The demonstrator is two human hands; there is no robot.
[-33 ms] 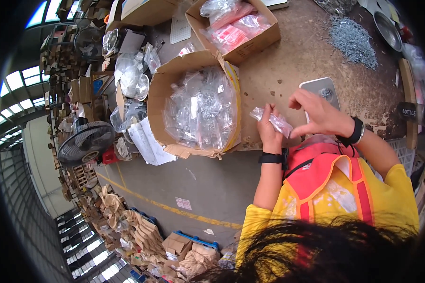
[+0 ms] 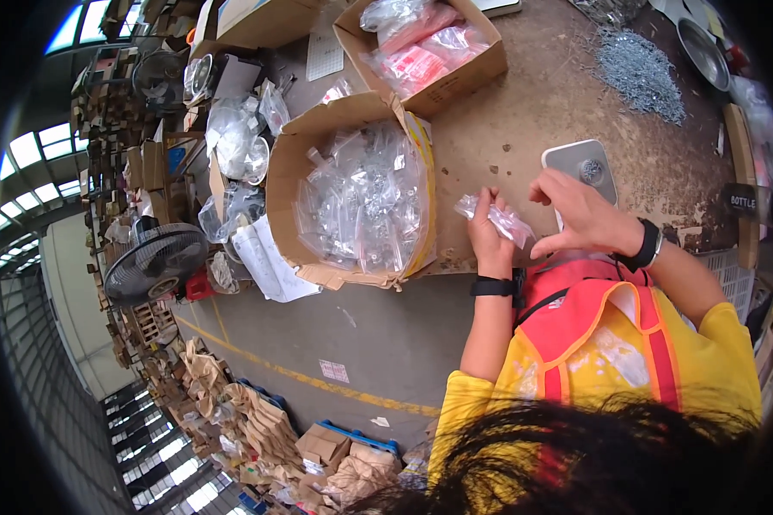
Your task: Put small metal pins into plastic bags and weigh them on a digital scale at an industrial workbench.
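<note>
Your left hand (image 2: 491, 245) is closed around a small clear plastic bag (image 2: 514, 227) with a pinkish tint, which lies over the near part of the table (image 2: 477, 142). Your right hand (image 2: 586, 216) is just to the right of the bag, thumb and curled fingers spread wide apart, with nothing visible in the gap. Beyond that hand, partly covered by it, sits a flat tray (image 2: 567, 158) carrying a little heap of metal bits (image 2: 591, 171). Farther off to the right you have a loose pile of small metal parts (image 2: 640, 77), with a metal bowl (image 2: 704, 56) near it. To your left stands an open cardboard box (image 2: 285, 176) full of clear bags (image 2: 361, 206); behind it, a second box (image 2: 465, 81) holds red and clear plastic packs (image 2: 421, 64).
</note>
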